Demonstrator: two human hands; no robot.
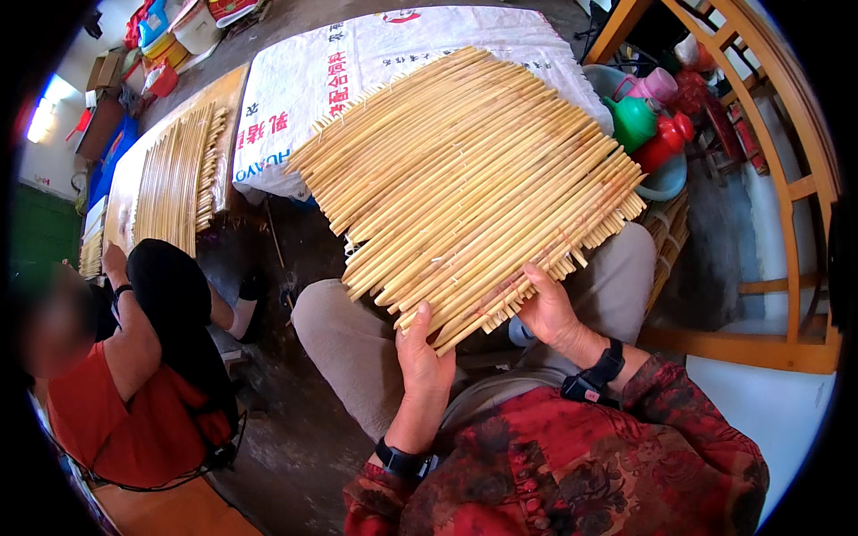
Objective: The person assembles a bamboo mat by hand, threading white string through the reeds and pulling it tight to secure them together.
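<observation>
A mat of pale yellow reed stalks [465,170], tied side by side with thin string, spans from my lap to the low table ahead. Its far part lies over the white printed sack cloth [286,89] on that table. My left hand [424,362] grips the near left corner, thumb on top and fingers hidden underneath. Along the near right edge, my right hand [550,308] holds the mat the same way, its thumb over the cut stalk ends. Uneven ends stick out along the sides, and a small gap shows near the left edge.
At left a person in a red top [134,420] sits by another reed mat [179,174] on a table. To the right are a green plastic jug [633,123], a red one [663,143], a blue basin [666,179], a reed bundle [668,234] and a wooden frame [791,241].
</observation>
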